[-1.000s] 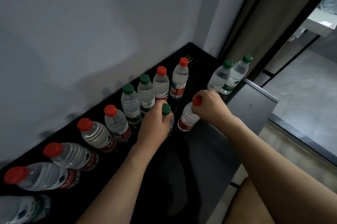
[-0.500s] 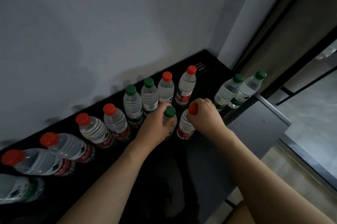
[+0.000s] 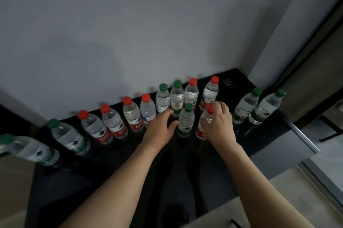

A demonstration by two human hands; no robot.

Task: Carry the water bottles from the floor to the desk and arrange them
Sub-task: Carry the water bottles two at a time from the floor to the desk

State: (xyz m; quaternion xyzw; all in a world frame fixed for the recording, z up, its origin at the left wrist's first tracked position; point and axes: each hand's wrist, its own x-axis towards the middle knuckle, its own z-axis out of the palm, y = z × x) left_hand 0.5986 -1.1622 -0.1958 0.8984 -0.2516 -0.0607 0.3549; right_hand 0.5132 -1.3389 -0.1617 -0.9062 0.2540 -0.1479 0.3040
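Several water bottles stand on the black desk (image 3: pixel 111 172) in a row along the wall, some red-capped, some green-capped. In front of that row stand a green-capped bottle (image 3: pixel 186 122) and a red-capped bottle (image 3: pixel 201 127), side by side. My left hand (image 3: pixel 160 129) is open just left of the green-capped bottle, its thumb close to the bottle's side. My right hand (image 3: pixel 219 124) wraps the neck of the red-capped bottle, fingers loose over the cap. Two more green-capped bottles (image 3: pixel 245 107) stand apart at the right end.
A grey wall (image 3: pixel 130 33) backs the desk. The desk's right edge has a metal trim (image 3: pixel 300 138), with floor and a dark door frame (image 3: pixel 306 51) beyond. The desk's left corner (image 3: pixel 31 181) drops off near the tilted-looking end bottles.
My left hand has let go of the green-capped bottle and opened beside it. Both front bottles now stand on the desk. The view has tilted up and left.
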